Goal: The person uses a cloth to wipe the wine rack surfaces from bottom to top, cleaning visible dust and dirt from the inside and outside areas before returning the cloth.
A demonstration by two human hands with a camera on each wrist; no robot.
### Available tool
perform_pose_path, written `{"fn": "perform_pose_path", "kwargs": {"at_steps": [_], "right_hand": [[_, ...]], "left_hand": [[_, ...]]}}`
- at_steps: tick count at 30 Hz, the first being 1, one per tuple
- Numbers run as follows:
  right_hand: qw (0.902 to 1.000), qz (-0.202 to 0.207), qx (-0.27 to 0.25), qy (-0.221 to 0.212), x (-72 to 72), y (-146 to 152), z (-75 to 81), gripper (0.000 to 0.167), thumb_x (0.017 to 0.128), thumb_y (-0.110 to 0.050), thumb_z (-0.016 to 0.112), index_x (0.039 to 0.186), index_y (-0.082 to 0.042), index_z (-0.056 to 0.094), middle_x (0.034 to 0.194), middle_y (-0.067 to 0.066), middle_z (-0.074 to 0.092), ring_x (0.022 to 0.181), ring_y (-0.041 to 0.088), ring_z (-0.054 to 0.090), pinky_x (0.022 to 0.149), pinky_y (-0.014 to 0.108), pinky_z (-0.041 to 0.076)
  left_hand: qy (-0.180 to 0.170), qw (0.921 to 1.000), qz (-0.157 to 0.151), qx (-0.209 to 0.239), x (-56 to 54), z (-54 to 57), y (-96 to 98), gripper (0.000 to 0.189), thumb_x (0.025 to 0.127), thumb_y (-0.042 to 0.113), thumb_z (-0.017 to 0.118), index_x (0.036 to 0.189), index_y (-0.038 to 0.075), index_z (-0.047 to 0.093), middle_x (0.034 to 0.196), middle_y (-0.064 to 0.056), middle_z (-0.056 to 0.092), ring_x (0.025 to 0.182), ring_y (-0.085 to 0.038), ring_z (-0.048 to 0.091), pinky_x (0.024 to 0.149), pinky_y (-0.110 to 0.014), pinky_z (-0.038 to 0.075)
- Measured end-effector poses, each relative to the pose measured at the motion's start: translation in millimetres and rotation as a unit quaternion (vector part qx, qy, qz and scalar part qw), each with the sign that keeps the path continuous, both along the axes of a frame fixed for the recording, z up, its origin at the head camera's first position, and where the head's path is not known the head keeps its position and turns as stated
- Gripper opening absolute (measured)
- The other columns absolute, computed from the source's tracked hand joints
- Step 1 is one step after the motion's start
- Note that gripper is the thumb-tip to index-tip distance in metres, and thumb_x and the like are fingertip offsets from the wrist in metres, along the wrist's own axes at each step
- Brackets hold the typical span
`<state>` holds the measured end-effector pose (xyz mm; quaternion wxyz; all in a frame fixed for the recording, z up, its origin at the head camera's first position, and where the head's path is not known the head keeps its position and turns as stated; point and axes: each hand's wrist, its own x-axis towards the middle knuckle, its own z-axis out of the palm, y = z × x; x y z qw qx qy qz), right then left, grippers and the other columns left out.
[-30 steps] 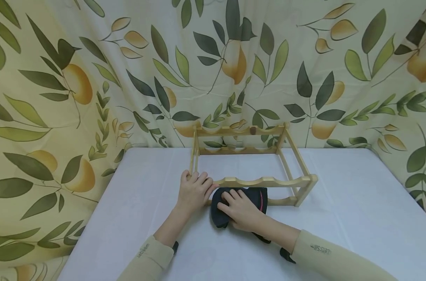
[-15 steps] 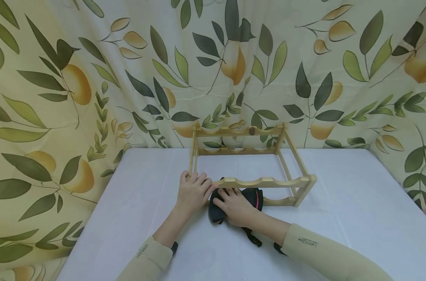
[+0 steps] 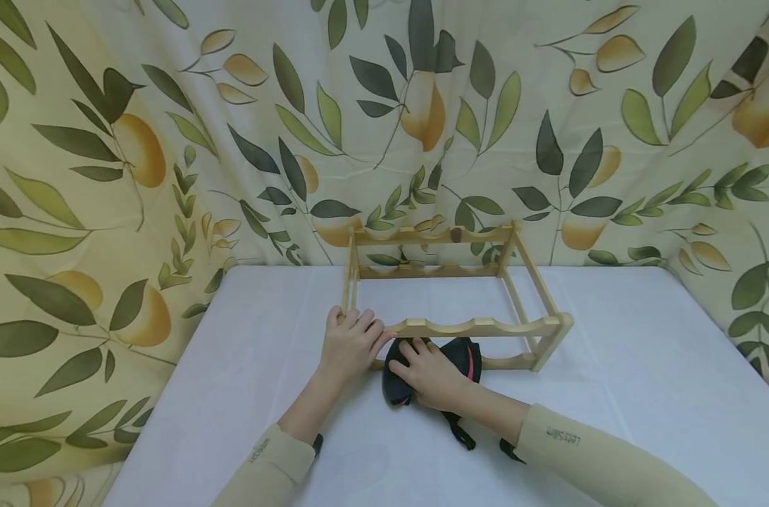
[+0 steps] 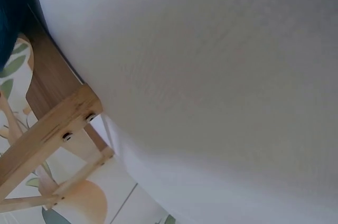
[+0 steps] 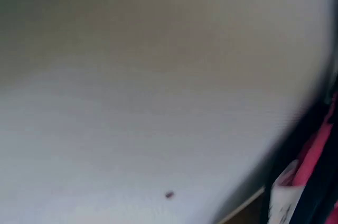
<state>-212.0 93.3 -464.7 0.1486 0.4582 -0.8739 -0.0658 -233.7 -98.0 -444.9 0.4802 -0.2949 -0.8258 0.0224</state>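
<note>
In the head view my left hand point(image 3: 349, 345) grips the near left corner of a wooden wine rack point(image 3: 479, 327) with scalloped rails. My right hand point(image 3: 432, 373) holds a dark cloth item with pink trim point(image 3: 397, 384) against the rack's near side, just below the upper front rail. A dark strap hangs from the cloth toward me; the cloth's exact kind is unclear. The left wrist view shows a rack post point(image 4: 47, 134) with metal fasteners. In the right wrist view the cloth item's pink inside point(image 5: 314, 155) and a white label show at the right edge.
The rack stands on a white-covered table point(image 3: 619, 394). Behind it hangs a curtain point(image 3: 486, 162) printed with leaves and fruit. A small dark speck point(image 5: 169, 195) lies on the white surface in the right wrist view.
My right hand and the cloth have shifted slightly left, then slightly back right. The cloth has bunched up, and more of its strap shows. My left hand stays put on the rack.
</note>
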Motion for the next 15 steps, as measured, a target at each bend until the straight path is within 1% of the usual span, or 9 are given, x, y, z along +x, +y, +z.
{"fn": "perform_pose_path", "kwargs": {"at_steps": [6, 9, 12, 15], "right_hand": [[0.9994, -0.024, 0.017, -0.019, 13.2, 17, 11.1, 0.041, 0.067, -0.016, 0.075, 0.103, -0.016, 0.055, 0.105, 0.012, 0.049, 0.092, 0.031, 0.051, 0.068, 0.040, 0.048], [0.9986, -0.038, 0.025, -0.027, 17.0, 24, 14.7, 0.043, 0.065, -0.015, 0.076, 0.103, -0.015, 0.055, 0.103, 0.011, 0.048, 0.089, 0.030, 0.050, 0.067, 0.039, 0.047], [0.9982, -0.043, 0.027, -0.032, 18.8, 24, 16.6, 0.044, 0.065, -0.015, 0.077, 0.103, -0.015, 0.055, 0.103, 0.011, 0.048, 0.088, 0.029, 0.049, 0.066, 0.039, 0.047], [0.9985, -0.041, 0.023, -0.027, 17.4, 14, 17.8, 0.044, 0.065, -0.016, 0.077, 0.104, -0.015, 0.056, 0.105, 0.012, 0.048, 0.089, 0.030, 0.050, 0.069, 0.040, 0.048]], "left_hand": [[0.002, 1.0000, -0.002, 0.001, 0.0, 0.5, 1.5, 0.047, 0.097, 0.046, 0.030, 0.071, 0.017, 0.055, 0.076, 0.002, 0.052, 0.065, -0.016, 0.046, 0.076, -0.043, 0.038], [0.006, 1.0000, -0.005, 0.003, -0.4, 0.6, 0.9, 0.046, 0.097, 0.046, 0.031, 0.071, 0.017, 0.054, 0.075, 0.003, 0.052, 0.064, -0.016, 0.046, 0.075, -0.042, 0.038], [0.012, 0.9999, -0.008, 0.005, -0.9, 0.1, 0.8, 0.045, 0.097, 0.046, 0.032, 0.071, 0.017, 0.054, 0.075, 0.002, 0.052, 0.064, -0.016, 0.046, 0.075, -0.042, 0.037], [0.014, 0.9998, -0.011, 0.009, -1.6, -0.2, 1.3, 0.045, 0.097, 0.046, 0.032, 0.071, 0.017, 0.054, 0.075, 0.002, 0.052, 0.064, -0.016, 0.046, 0.075, -0.042, 0.037]]}}
